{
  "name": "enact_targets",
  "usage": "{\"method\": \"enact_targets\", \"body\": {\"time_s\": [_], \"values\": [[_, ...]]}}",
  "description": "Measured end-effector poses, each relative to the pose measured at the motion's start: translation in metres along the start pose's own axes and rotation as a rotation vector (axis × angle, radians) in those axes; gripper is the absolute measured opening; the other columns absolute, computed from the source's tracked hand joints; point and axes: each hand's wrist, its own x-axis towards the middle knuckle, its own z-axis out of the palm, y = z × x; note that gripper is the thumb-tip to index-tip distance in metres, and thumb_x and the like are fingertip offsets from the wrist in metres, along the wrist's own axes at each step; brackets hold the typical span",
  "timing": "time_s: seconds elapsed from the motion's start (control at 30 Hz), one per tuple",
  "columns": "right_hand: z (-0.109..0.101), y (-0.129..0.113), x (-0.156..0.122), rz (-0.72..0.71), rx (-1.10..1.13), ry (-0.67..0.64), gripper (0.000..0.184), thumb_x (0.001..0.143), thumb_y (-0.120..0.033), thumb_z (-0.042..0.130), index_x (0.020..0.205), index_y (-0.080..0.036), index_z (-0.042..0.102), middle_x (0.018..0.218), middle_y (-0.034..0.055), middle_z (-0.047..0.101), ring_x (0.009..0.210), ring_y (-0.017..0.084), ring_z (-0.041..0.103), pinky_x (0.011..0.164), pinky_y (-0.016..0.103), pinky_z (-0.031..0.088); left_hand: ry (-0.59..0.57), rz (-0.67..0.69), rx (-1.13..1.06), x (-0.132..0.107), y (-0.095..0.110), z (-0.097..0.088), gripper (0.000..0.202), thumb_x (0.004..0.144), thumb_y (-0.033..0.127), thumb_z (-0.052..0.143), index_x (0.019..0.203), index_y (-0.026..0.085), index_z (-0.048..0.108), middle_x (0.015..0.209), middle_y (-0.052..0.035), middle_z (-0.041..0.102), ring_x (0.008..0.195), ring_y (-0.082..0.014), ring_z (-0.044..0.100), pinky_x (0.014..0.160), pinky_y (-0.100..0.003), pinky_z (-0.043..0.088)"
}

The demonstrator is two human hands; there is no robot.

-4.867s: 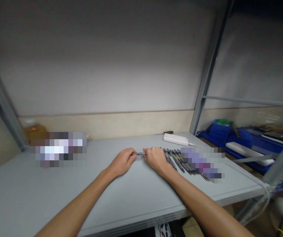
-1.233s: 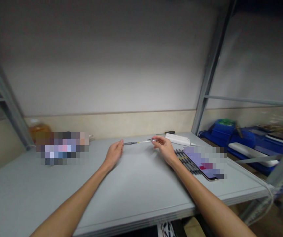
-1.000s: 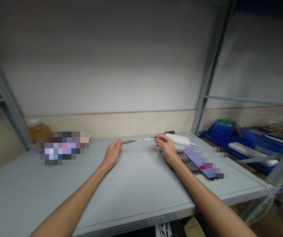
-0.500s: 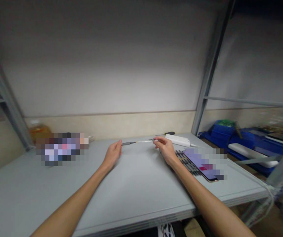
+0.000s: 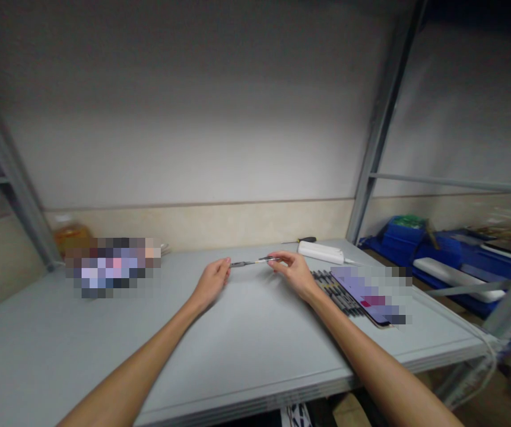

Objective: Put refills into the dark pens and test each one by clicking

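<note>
My left hand (image 5: 213, 281) is closed around the left end of a slim grey pen (image 5: 240, 264), held level just above the table. A thin pale rod, like a pen refill, runs from the pen's tip to my right hand (image 5: 294, 273). The fingertips of that hand pinch the rod's other end along with a small dark piece (image 5: 266, 258), whose kind I cannot make out. Beside my right forearm lies a row of several dark pens (image 5: 336, 292). A flat phone-like device with a purple screen (image 5: 354, 289) rests against the row's right side.
Behind my right hand lie a white power strip (image 5: 321, 252) with a cable and a screwdriver (image 5: 307, 240). A blurred-out pile (image 5: 113, 267) is at the table's left back. Metal posts (image 5: 382, 118) frame both sides; blue bins (image 5: 400, 234) stand beyond the right one.
My hands have come closer together, the left one shifting right and the right one slightly left. Less of the pale rod shows between them.
</note>
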Motion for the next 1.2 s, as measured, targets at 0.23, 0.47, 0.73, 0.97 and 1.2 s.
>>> {"method": "enact_targets", "body": {"time_s": [0.23, 0.47, 0.73, 0.97, 1.2], "values": [[0.0, -0.002, -0.003, 0.008, -0.188, -0.052, 0.032, 0.069, -0.044, 0.062, 0.07, -0.012, 0.067, 0.059, 0.0027, 0.061, 0.054, 0.012, 0.051, 0.055, 0.024, 0.04, 0.01, 0.081, -0.013, -0.001, 0.005, -0.006, 0.029, 0.075, 0.043, 0.053, 0.067, 0.016, 0.054, 0.059, 0.002, 0.053, 0.053, -0.01, 0.047, 0.055, -0.022, 0.036], [0.001, -0.003, -0.004, 0.063, -0.337, -0.119, 0.058, 0.082, -0.056, 0.036, 0.053, -0.013, 0.061, 0.044, 0.0016, 0.05, 0.042, 0.01, 0.043, 0.044, 0.022, 0.033, 0.054, 0.001, -0.257, -0.001, 0.011, -0.003, 0.03, 0.062, 0.038, 0.068, 0.076, 0.013, 0.06, 0.062, -0.0003, 0.06, 0.054, -0.0101, 0.052, 0.055, -0.022, 0.04], [-0.003, -0.006, -0.003, -0.062, -0.255, -0.133, 0.033, 0.073, -0.046, 0.056, 0.074, -0.014, 0.064, 0.063, 0.002, 0.059, 0.051, 0.01, 0.048, 0.049, 0.022, 0.038, 0.093, -0.084, -0.38, 0.0, 0.012, -0.002, 0.033, 0.055, 0.038, 0.073, 0.072, 0.012, 0.061, 0.059, -0.0005, 0.061, 0.052, -0.0091, 0.052, 0.055, -0.022, 0.041], [0.001, -0.007, -0.007, 0.074, -0.423, -0.232, 0.058, 0.085, -0.053, 0.033, 0.053, -0.012, 0.059, 0.039, -0.0011, 0.044, 0.038, 0.008, 0.039, 0.043, 0.021, 0.031, 0.081, -0.089, -0.392, -0.001, 0.014, -0.002, 0.034, 0.054, 0.038, 0.073, 0.072, 0.012, 0.06, 0.059, 0.0, 0.061, 0.052, -0.0088, 0.052, 0.054, -0.022, 0.041], [-0.001, -0.007, -0.006, -0.085, -0.27, -0.176, 0.034, 0.071, -0.042, 0.061, 0.091, -0.015, 0.063, 0.063, 0.0005, 0.059, 0.054, 0.011, 0.05, 0.048, 0.021, 0.038, 0.125, -0.138, -0.438, 0.001, 0.011, -0.003, 0.037, 0.052, 0.04, 0.074, 0.071, 0.012, 0.059, 0.058, 0.001, 0.06, 0.051, -0.008, 0.052, 0.056, -0.023, 0.043]]}}
